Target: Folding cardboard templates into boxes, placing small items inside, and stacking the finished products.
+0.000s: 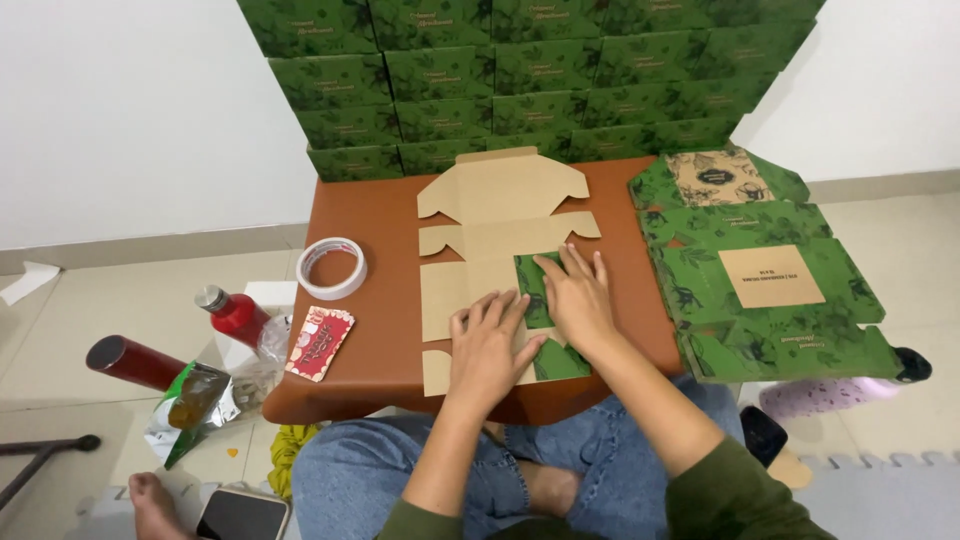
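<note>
The low brown table [385,215] carries the flat cardboard box blank [480,265] at its middle. Press your left hand [487,345] and right hand [578,298], both flat and spread, holding nothing, firmly along the green flap [533,290], keeping the crease straight.

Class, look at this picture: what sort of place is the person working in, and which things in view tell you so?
Probably a room at home used for packing work. The person sits on a tiled floor at a low brown table, both hands pressing a flat cardboard box blank, with folded green boxes stacked against the wall.
</note>
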